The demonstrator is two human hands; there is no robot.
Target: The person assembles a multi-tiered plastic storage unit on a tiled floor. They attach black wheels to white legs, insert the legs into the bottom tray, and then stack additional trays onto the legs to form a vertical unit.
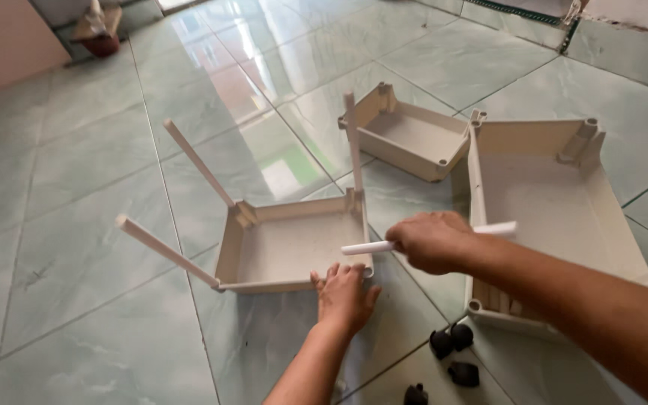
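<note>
Bright, even daylight here, pouring in from the top left, where the glossy green floor (76, 225) throws back a wide pale glare. Shadows are soft, just faint patches under the trays. Focus is fairly crisp at centre; the right hand (433, 241) is slightly smeared, and the wide lens bends the tile lines near the edges

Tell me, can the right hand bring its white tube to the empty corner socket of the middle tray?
Probably yes: the right hand holds the white tube just above that corner socket, and nothing lies between them.
</note>
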